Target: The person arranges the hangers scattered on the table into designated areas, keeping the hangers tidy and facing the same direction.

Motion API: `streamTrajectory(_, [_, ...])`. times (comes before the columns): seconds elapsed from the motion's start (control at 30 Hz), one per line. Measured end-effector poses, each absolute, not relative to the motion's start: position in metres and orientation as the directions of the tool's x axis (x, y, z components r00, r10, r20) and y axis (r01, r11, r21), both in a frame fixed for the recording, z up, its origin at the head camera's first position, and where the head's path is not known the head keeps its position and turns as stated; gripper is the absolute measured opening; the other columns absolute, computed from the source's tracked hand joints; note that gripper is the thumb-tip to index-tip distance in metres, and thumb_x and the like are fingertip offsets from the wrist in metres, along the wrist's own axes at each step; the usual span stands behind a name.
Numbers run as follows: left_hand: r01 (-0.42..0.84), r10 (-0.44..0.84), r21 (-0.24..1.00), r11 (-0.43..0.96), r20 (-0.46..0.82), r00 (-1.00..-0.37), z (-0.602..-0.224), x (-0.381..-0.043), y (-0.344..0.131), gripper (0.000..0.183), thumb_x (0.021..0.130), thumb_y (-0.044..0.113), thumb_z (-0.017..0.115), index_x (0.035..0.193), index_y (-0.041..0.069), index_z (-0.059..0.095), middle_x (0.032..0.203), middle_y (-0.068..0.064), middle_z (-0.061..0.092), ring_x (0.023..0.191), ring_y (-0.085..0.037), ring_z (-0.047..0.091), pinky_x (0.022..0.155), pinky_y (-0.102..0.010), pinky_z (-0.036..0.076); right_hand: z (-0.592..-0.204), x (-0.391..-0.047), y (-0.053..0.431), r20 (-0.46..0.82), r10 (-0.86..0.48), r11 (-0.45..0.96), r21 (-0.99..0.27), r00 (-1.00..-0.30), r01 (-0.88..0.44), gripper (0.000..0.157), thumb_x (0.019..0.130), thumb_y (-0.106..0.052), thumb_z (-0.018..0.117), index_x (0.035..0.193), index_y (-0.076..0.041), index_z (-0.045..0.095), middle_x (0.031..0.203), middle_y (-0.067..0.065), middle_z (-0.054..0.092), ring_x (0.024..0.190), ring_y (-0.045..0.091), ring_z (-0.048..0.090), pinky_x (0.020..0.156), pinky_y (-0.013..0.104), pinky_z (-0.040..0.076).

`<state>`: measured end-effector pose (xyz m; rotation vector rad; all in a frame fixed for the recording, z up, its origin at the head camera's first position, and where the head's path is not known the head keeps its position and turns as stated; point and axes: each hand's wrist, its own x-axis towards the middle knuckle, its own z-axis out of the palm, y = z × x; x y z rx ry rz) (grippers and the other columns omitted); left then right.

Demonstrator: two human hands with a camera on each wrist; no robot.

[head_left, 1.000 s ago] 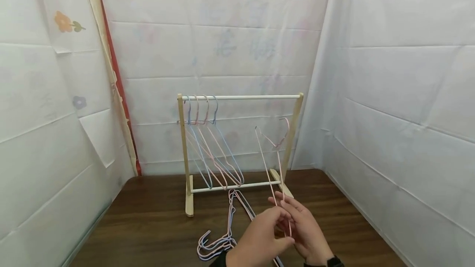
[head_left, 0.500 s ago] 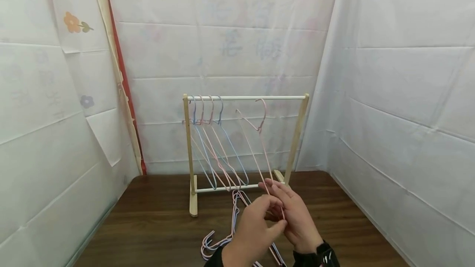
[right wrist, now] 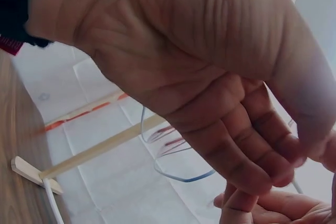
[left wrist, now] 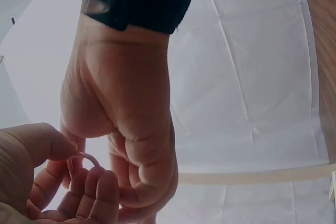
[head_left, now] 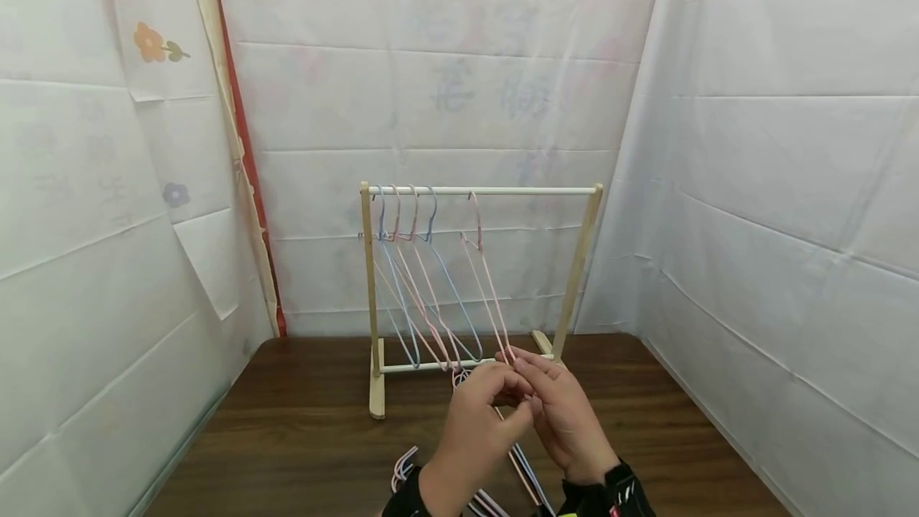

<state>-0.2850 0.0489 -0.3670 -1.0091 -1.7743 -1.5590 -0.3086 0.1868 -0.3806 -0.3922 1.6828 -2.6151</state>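
Observation:
A pink wire clothes hanger [head_left: 491,294] has its hook over the top rail, and its body slants down to the hands. My right hand [head_left: 563,409] has its fingers round the lower end. Beside it, my left hand [head_left: 477,421] bends thumb and forefinger together at the same end, fingertips against the right hand. In the left wrist view, the curved pink end of the hanger [left wrist: 89,158] shows between the fingertips, with the left hand [left wrist: 126,103] close above. The right wrist view shows the right hand [right wrist: 210,77] curled, its grip largely hidden.
The small rack [head_left: 589,254] with a white top rail [head_left: 538,191] stands on the brown table [head_left: 301,421]. Several blue and pink hangers [head_left: 412,294] hang at its left end. More hangers [head_left: 527,473] lie in front, partly under the hands. White sheets [head_left: 775,206] surround the table.
The pink hanger has moved left and up, and its hook now sits over the rail. Both hands have travelled left and a little upward with it.

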Motion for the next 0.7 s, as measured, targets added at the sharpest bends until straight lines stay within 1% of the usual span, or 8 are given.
streamTrajectory(0.07, [0.82,0.162,0.571,0.048,0.805,-0.57,-0.363,-0.284,0.046,0.021,0.072,-0.014,0.071,0.08,0.004,0.065,0.086,-0.009,0.06,0.076,-0.022,0.062,0.06,-0.038,0.059,-0.379,-0.308,0.187,0.194,-0.138,-0.426,-0.897,-0.971,-0.119,0.041,0.102,-0.013,0.055,0.135,0.01,0.048,0.131,0.02,0.054,0.117,0.028,0.053,0.091,0.028,0.05])
streamTrajectory(0.17, [0.812,0.154,0.582,0.049,0.799,-0.582,-0.361,-0.282,0.044,0.02,0.072,-0.016,0.07,0.078,0.002,0.065,0.088,-0.01,0.061,0.077,-0.023,0.063,0.061,-0.041,0.059,-0.376,-0.307,0.188,0.169,-0.137,-0.409,-0.907,-0.976,-0.099,0.041,0.1,-0.012,0.058,0.133,0.01,0.05,0.129,0.019,0.056,0.116,0.028,0.053,0.09,0.029,0.051])
streamTrajectory(0.3, [0.822,0.14,0.567,0.06,0.81,-0.569,-0.362,-0.283,0.044,0.02,0.072,-0.018,0.071,0.077,0.002,0.066,0.091,-0.01,0.063,0.079,-0.02,0.063,0.063,-0.038,0.059,-0.374,-0.305,0.189,0.155,-0.139,-0.401,-0.912,-0.978,-0.088,0.044,0.1,-0.011,0.058,0.135,0.012,0.046,0.128,0.019,0.057,0.114,0.028,0.055,0.091,0.029,0.05])
streamTrajectory(0.43, [0.849,0.099,0.523,0.071,0.844,-0.528,-0.366,-0.291,0.044,0.022,0.073,-0.018,0.072,0.078,0.003,0.068,0.093,-0.008,0.065,0.08,-0.017,0.064,0.062,-0.035,0.059,-0.372,-0.304,0.188,0.18,-0.146,-0.403,-0.909,-0.973,-0.108,0.046,0.099,-0.012,0.059,0.136,0.013,0.044,0.128,0.022,0.055,0.114,0.028,0.055,0.092,0.029,0.05])
streamTrajectory(0.6, [0.887,0.069,0.445,0.125,0.888,-0.455,-0.379,-0.309,0.043,0.022,0.074,-0.012,0.075,0.08,0.009,0.07,0.092,0.0,0.066,0.08,-0.011,0.064,0.064,-0.025,0.057,-0.37,-0.307,0.185,0.212,-0.143,-0.391,-0.909,-0.967,-0.142,0.046,0.099,-0.012,0.06,0.134,0.013,0.047,0.131,0.024,0.053,0.116,0.029,0.054,0.092,0.029,0.05])
streamTrajectory(0.7, [0.892,0.071,0.428,0.146,0.895,-0.441,-0.385,-0.314,0.043,0.02,0.076,-0.009,0.076,0.082,0.01,0.071,0.091,0.003,0.066,0.08,-0.009,0.063,0.066,-0.02,0.055,-0.369,-0.309,0.183,0.201,-0.12,-0.397,-0.907,-0.972,-0.139,0.046,0.097,-0.012,0.063,0.133,0.012,0.049,0.13,0.022,0.055,0.114,0.028,0.055,0.091,0.028,0.051])
